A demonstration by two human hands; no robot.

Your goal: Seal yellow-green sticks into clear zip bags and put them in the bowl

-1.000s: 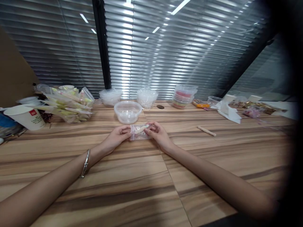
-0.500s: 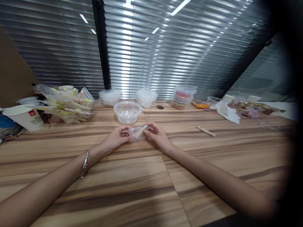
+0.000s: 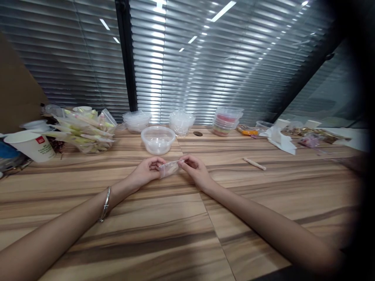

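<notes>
Between my hands, just above the wooden table (image 3: pixel 140 230), is a small clear plastic bag (image 3: pixel 169 169) with something pale inside that is too blurred to name. My left hand (image 3: pixel 146 170) pinches the bag's left end between thumb and fingers. At the other end, my right hand (image 3: pixel 195 171) is closed on the upper right corner. Behind the bag stands a round clear plastic bowl (image 3: pixel 158 140), apart from both hands. A short pale stick (image 3: pixel 254 164) lies to the right of my right hand.
At the left are a white paper cup (image 3: pixel 31 146) and a container heaped with bagged yellowish items (image 3: pixel 84 130). Along the blinds stand stacked clear bowls (image 3: pixel 136 121), more clear bowls (image 3: pixel 181 122) and stacked tubs with red and green (image 3: pixel 225 121). A crumpled tissue (image 3: pixel 279 138) lies right.
The bag has tilted, its right end now higher than its left. My right fingers have shifted from the pale content to the bag's upper right corner. My left hand keeps its grip.
</notes>
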